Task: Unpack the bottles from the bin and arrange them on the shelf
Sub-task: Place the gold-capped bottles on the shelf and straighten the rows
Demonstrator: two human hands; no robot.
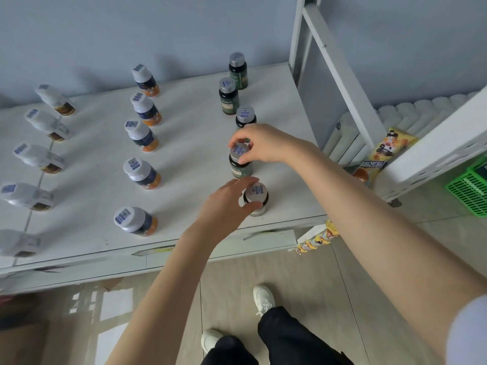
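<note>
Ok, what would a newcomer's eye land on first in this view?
Both hands at the right-hand row of dark bottles: the left hand grips the front bottle at the edge of the shelf, the right hand holds the cap of the next bottle behind. Then the tidy rows: orange-banded bottles mid-shelf, white bottles at left.

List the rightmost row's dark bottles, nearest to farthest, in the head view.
Nearest bottle, gripped by the left hand → second bottle, cap pinched by the right hand → third bottle → fourth bottle → farthest bottle
</note>
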